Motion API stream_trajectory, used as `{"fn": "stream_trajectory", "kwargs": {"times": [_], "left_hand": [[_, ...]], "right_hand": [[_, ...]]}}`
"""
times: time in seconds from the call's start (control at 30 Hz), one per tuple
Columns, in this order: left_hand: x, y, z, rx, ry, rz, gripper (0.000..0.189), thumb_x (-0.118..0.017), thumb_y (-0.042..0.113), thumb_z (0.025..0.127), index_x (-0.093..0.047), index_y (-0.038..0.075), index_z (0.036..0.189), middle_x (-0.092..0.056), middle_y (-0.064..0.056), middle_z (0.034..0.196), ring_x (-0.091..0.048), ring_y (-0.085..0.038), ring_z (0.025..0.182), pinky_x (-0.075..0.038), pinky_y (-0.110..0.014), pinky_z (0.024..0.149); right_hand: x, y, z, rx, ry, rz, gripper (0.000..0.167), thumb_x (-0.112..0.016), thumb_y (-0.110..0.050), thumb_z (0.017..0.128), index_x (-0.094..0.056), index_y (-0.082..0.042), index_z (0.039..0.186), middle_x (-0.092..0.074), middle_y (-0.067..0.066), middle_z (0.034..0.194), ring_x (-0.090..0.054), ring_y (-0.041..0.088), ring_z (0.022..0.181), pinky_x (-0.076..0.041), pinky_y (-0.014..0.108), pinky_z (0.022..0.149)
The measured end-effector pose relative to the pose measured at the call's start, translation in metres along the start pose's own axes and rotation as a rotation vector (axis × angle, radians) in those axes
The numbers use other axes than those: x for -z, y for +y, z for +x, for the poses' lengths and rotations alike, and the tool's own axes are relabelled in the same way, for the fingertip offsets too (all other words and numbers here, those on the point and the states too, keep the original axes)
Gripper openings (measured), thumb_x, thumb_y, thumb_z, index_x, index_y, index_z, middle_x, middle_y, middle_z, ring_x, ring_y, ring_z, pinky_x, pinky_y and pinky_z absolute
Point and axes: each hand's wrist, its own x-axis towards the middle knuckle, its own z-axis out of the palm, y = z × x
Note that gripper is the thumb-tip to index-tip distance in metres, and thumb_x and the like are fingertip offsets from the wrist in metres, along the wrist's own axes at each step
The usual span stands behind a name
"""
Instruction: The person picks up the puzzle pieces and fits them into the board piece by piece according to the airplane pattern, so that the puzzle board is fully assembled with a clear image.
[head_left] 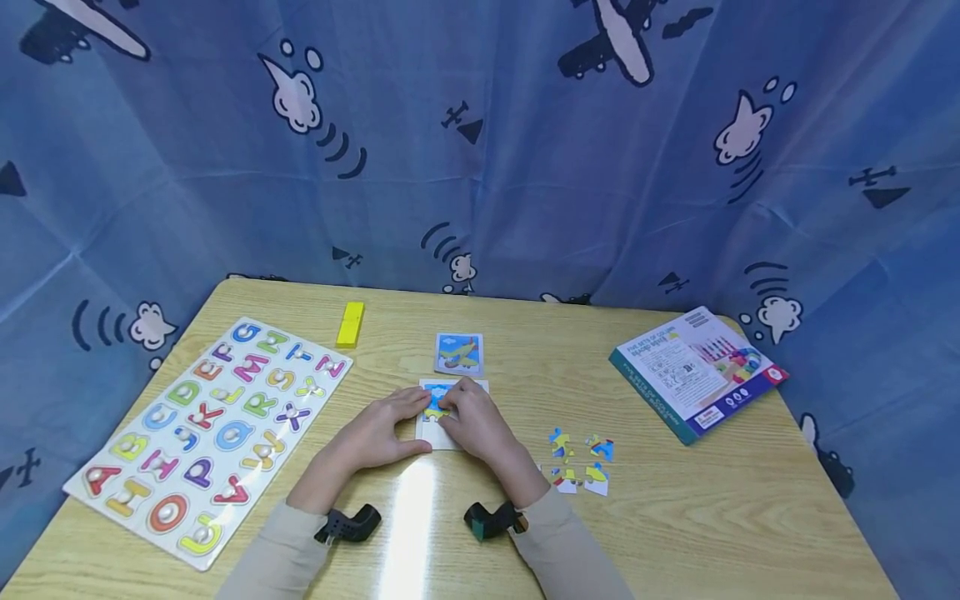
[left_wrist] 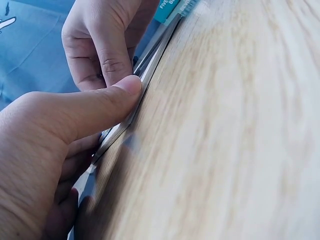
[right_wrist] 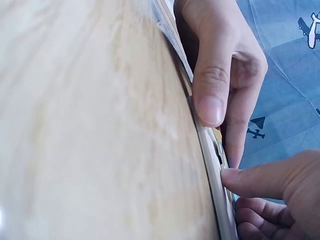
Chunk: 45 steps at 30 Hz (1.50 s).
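Note:
A white-framed puzzle board [head_left: 453,444] with a partly filled blue and yellow picture lies at the middle of the table, under both hands. My left hand [head_left: 382,429] holds its left side, the thumb at the near corner and the fingers at the far part. Over the board's right side, my right hand [head_left: 476,421] has curled fingers and pinches at a puzzle piece [head_left: 444,410], mostly hidden beneath them. Just beyond lies a small picture card [head_left: 459,355] of a yellow airplane. Loose puzzle pieces [head_left: 560,444] lie to the right of my right hand.
An alphabet board [head_left: 207,433] with knobbed letters spans the left of the table. Yellow blocks [head_left: 350,325] lie near the back edge. A box [head_left: 697,372] sits at the back right. A blue curtain [head_left: 480,150] hangs behind the table [head_left: 720,517].

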Motion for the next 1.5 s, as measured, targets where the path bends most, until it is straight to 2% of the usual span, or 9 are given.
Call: {"fn": "stream_trajectory", "kwargs": {"times": [0.3,0.53,0.63,0.83,0.93,1.13,1.37,1.5], "left_hand": [[0.002,0.001,0.001,0.006,-0.018,0.002,0.073,-0.070,0.047,0.082,-0.046,0.011,0.141,-0.042,-0.008,0.148,-0.035,-0.028,0.139,-0.034,-0.044,0.113],[-0.001,0.000,-0.001,-0.011,0.009,0.005,0.071,-0.069,0.047,0.082,-0.047,0.013,0.141,-0.042,-0.007,0.148,-0.036,-0.026,0.138,-0.034,-0.044,0.113],[-0.002,0.001,-0.002,-0.045,0.042,0.021,0.068,-0.070,0.045,0.082,-0.050,0.013,0.139,-0.045,-0.006,0.146,-0.038,-0.025,0.138,-0.034,-0.043,0.113],[-0.007,0.005,0.000,-0.180,0.096,0.090,0.061,-0.069,0.042,0.084,-0.056,0.008,0.133,-0.049,-0.009,0.142,-0.044,-0.027,0.133,-0.033,-0.042,0.113],[-0.009,0.006,0.002,-0.207,0.103,0.111,0.059,-0.070,0.042,0.084,-0.058,0.007,0.131,-0.051,-0.010,0.141,-0.046,-0.026,0.132,-0.032,-0.040,0.114],[-0.009,0.006,0.003,-0.184,0.088,0.101,0.060,-0.070,0.042,0.084,-0.058,0.006,0.130,-0.050,-0.009,0.141,-0.045,-0.025,0.133,-0.032,-0.040,0.114],[-0.007,0.006,0.001,-0.104,0.057,0.077,0.060,-0.068,0.045,0.084,-0.057,0.011,0.132,-0.047,-0.005,0.145,-0.043,-0.031,0.133,-0.037,-0.043,0.110],[-0.008,0.006,0.001,-0.099,0.042,0.067,0.060,-0.067,0.046,0.085,-0.057,0.012,0.133,-0.046,-0.004,0.145,-0.042,-0.029,0.134,-0.038,-0.043,0.110]], "right_hand": [[-0.002,0.002,0.001,-0.003,0.005,0.023,0.021,-0.069,-0.007,0.082,-0.071,-0.002,0.102,-0.062,0.008,0.100,-0.059,0.020,0.093,-0.053,0.035,0.085],[-0.001,0.002,0.001,-0.022,-0.016,0.043,0.025,-0.070,-0.009,0.082,-0.070,-0.002,0.106,-0.062,0.008,0.101,-0.057,0.018,0.090,-0.052,0.034,0.084],[0.000,0.002,0.001,-0.023,-0.031,0.046,0.027,-0.070,-0.010,0.082,-0.069,-0.002,0.108,-0.061,0.008,0.103,-0.057,0.017,0.091,-0.052,0.034,0.084],[0.001,0.002,0.000,-0.015,-0.029,0.048,0.028,-0.071,-0.011,0.083,-0.068,-0.001,0.108,-0.060,0.008,0.103,-0.057,0.019,0.094,-0.052,0.035,0.085],[0.001,0.003,0.001,-0.013,-0.031,0.050,0.028,-0.071,-0.012,0.083,-0.068,-0.001,0.108,-0.060,0.008,0.103,-0.057,0.019,0.094,-0.052,0.036,0.085],[0.004,0.005,0.000,-0.014,-0.048,0.041,0.032,-0.072,-0.014,0.082,-0.066,-0.001,0.111,-0.060,0.008,0.106,-0.057,0.019,0.096,-0.051,0.036,0.087],[0.016,0.010,-0.003,-0.031,-0.054,0.052,0.037,-0.072,-0.016,0.083,-0.063,-0.003,0.117,-0.061,0.008,0.110,-0.058,0.018,0.098,-0.052,0.035,0.088],[0.025,0.015,-0.010,-0.062,-0.078,0.073,0.038,-0.071,-0.016,0.084,-0.062,-0.004,0.120,-0.061,0.007,0.111,-0.057,0.018,0.097,-0.052,0.036,0.087]]}}
